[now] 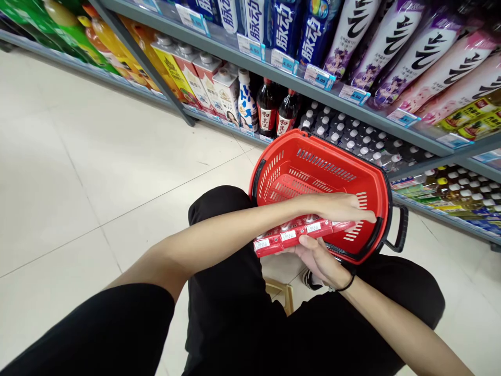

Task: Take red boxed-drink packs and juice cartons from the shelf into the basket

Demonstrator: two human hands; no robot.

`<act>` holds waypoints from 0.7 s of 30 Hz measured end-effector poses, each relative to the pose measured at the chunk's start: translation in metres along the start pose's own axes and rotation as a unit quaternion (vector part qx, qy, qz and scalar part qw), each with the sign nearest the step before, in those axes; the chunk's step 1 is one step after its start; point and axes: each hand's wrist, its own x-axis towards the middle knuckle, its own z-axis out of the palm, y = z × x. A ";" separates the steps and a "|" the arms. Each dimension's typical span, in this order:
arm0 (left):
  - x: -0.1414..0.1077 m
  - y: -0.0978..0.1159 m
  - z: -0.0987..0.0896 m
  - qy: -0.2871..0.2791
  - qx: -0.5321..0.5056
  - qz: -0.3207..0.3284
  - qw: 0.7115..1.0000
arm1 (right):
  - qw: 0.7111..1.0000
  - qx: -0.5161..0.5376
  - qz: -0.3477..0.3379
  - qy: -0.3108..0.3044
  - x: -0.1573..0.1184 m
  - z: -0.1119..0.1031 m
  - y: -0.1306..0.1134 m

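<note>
A row of small red packs [289,237] with white printed labels is held above the near side of the red shopping basket [270,156]. My right hand [317,256] is closed around the packs from below, its thumb pressed against their labelled side. From the left, my left arm reaches across the basket, and my left hand [340,208] rests over the right end of the packs. Its back faces up, the thumb points right, and most of its fingers are hidden behind the packs. The basket's slotted floor shows beyond my forearm.
Beyond the basket stands a drinks shelf [282,62] with bottles and price tags. Cartons [226,94] and dark bottles [266,107] line its lower level. The basket's black handle [401,230] sticks out right. A yellowish stool [287,297] shows between my knees on the tiled floor [97,156].
</note>
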 end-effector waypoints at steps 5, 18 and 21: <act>-0.001 0.002 -0.002 0.013 0.025 -0.010 1.000 | 1.000 0.003 0.001 0.004 0.000 -0.003 0.000; 0.001 0.000 -0.009 -0.007 0.077 0.010 0.997 | 1.000 -0.006 -0.001 0.015 0.004 -0.002 -0.001; 0.000 0.002 -0.010 -0.020 0.109 0.024 0.994 | 1.000 -0.020 -0.001 0.010 0.002 -0.003 0.000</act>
